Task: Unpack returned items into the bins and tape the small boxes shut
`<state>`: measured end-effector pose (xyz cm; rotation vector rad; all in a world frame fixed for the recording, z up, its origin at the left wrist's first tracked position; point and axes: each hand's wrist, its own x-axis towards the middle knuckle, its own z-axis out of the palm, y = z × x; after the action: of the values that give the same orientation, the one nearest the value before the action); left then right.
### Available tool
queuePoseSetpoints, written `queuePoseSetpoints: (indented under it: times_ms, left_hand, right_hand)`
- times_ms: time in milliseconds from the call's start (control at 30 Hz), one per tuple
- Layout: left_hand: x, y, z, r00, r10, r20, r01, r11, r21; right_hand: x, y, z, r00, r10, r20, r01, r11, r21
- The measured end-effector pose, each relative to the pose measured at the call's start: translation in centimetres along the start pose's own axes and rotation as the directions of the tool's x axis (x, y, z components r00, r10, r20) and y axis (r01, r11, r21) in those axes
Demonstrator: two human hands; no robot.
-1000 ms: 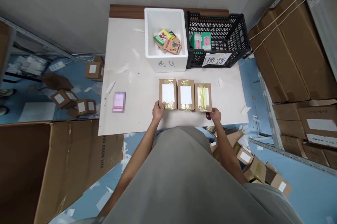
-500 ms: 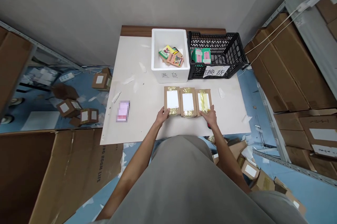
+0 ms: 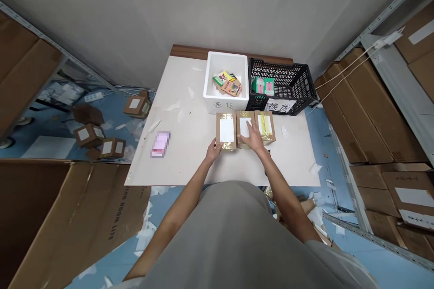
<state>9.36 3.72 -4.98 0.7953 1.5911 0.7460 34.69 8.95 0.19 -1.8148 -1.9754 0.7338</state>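
Observation:
Three brown parcels with white labels and shiny yellow tape lie side by side on the white table (image 3: 190, 162). My left hand (image 3: 213, 150) rests against the near left corner of the left parcel (image 3: 226, 130), fingers curled on its edge. My right hand (image 3: 253, 139) lies flat with fingers stretched on the middle parcel (image 3: 242, 125). The right parcel (image 3: 265, 125) is untouched. A dark object (image 3: 267, 151) with a red tip lies on the table just right of my right wrist.
A white foam box (image 3: 224, 103) holding colourful packets and a black plastic crate (image 3: 298, 99) with green packets stand at the table's back. A pink item (image 3: 160, 144) lies at the left. Cardboard boxes crowd the floor and the shelves on both sides.
My right hand has moved from the table edge by the right parcel up and left onto the middle parcel. The left hand stays at the left parcel. The camera has tilted back.

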Motion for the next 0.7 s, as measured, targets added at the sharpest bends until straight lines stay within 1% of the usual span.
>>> queuePoseSetpoints:
  times_ms: [100,200,267,333,400,433,500,533,600,667,700]
  left_hand:
    - [-1.3,-1.2,-0.4,1.000,-0.026,0.011,0.027,0.998,-0.049]
    - [-2.7,-2.5,-0.6,0.994,-0.104,0.016,0.105,0.987,-0.119]
    - [-3.6,-3.3,-0.6,0.983,-0.183,0.018,0.184,0.966,-0.183]
    - [-4.4,-3.9,-0.5,0.970,-0.242,0.032,0.242,0.934,-0.265]
    - [-5.0,-4.3,-0.7,0.963,-0.266,0.031,0.260,0.900,-0.349]
    - [-5.3,-4.4,-1.0,0.962,-0.271,0.012,0.255,0.887,-0.385]
    - [-5.7,-4.5,-2.3,0.957,-0.280,-0.075,0.221,0.871,-0.438]
    - [-5.8,-4.6,-3.4,0.950,-0.284,-0.131,0.198,0.869,-0.454]
    - [-6.0,-4.6,-6.0,0.927,-0.283,-0.246,0.143,0.873,-0.466]
    - [-6.1,-4.7,-9.0,0.900,-0.245,-0.360,0.076,0.902,-0.425]
    - [-6.0,-4.8,-10.5,0.883,-0.177,-0.435,0.026,0.943,-0.331]
  right_hand:
    - [1.5,-3.1,1.5,0.987,-0.162,0.010,0.161,0.986,0.030]
    - [3.1,-4.9,2.0,0.965,-0.251,0.076,0.250,0.968,0.030]
    - [3.5,-5.5,2.1,0.950,-0.284,0.128,0.283,0.959,0.020]
    - [3.1,-5.8,2.1,0.944,-0.298,0.141,0.301,0.954,-0.005]
    - [2.1,-6.0,2.1,0.946,-0.295,0.134,0.302,0.953,-0.037]
    - [1.5,-6.0,2.1,0.948,-0.289,0.131,0.297,0.954,-0.047]
    - [0.2,-6.3,2.4,0.955,-0.272,0.118,0.279,0.959,-0.042]
    - [-0.5,-6.4,2.7,0.961,-0.256,0.108,0.261,0.965,-0.027]
    - [-1.8,-6.6,3.6,0.974,-0.205,0.093,0.204,0.979,0.022]
    - [-3.2,-6.9,5.0,0.985,-0.129,0.116,0.120,0.989,0.083]
    - [-3.9,-7.1,5.9,0.986,-0.087,0.141,0.072,0.992,0.106]
